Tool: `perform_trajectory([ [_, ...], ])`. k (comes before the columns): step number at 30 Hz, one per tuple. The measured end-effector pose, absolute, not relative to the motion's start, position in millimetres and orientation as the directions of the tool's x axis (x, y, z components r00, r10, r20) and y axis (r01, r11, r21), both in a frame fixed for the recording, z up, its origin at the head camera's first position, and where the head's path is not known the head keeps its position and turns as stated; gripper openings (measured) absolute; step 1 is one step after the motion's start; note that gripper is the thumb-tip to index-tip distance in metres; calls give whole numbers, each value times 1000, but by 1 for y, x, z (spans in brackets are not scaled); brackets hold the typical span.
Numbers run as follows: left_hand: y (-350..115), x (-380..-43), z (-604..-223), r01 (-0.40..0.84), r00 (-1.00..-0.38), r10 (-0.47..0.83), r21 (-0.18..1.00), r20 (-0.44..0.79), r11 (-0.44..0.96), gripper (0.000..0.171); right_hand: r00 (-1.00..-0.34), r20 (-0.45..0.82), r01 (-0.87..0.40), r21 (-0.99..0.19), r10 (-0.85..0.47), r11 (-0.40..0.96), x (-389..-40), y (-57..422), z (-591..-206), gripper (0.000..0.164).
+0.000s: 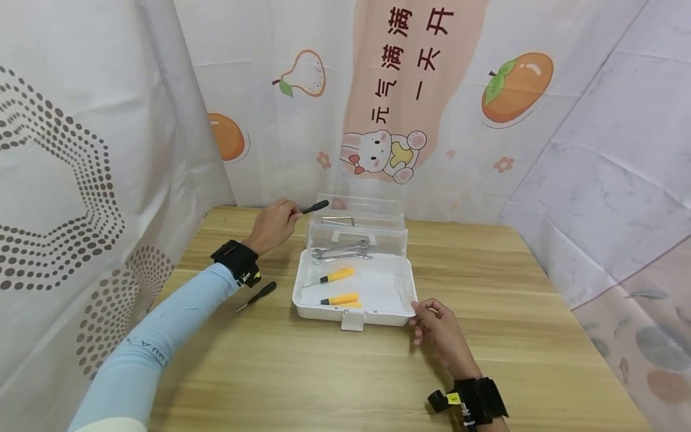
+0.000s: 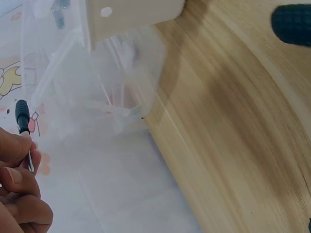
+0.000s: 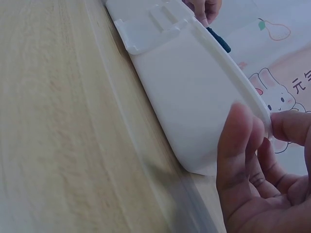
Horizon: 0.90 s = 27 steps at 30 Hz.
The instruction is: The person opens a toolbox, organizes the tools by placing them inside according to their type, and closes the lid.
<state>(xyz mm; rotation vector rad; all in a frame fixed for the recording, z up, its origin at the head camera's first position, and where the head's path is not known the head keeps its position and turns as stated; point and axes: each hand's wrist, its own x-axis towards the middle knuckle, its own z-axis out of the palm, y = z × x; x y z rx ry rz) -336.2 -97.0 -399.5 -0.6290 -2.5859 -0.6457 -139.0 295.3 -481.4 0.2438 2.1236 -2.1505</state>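
Note:
My left hand (image 1: 274, 227) pinches the metal shaft of a black-handled screwdriver (image 1: 317, 206) beside the raised lid of a white toolbox (image 1: 324, 313). In the left wrist view that screwdriver's handle (image 2: 22, 115) points away from the fingertips. My right hand (image 1: 439, 330) pinches the rim at the toolbox's front right corner, thumb at the edge and a finger beneath it. Inside the box lie yellow-handled screwdrivers (image 1: 340, 275) and metal wrenches (image 1: 340, 255). An L-shaped hex key (image 1: 345, 218) shows in the clear upper part.
Another black-handled screwdriver (image 1: 266, 290) lies on the wooden table (image 1: 302, 378), left of the box. A clear latch (image 1: 352, 321) hangs at the box's front. Behind the table hangs a printed curtain (image 1: 259, 132), with more cloth along both sides.

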Motion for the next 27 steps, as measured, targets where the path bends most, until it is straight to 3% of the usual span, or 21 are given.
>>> perform_trajectory([
  [27, -89, -348, -394, 486, -840, 318, 350, 439, 801, 13, -977, -211, 210, -977, 40, -25, -140, 294, -480, 42],
])
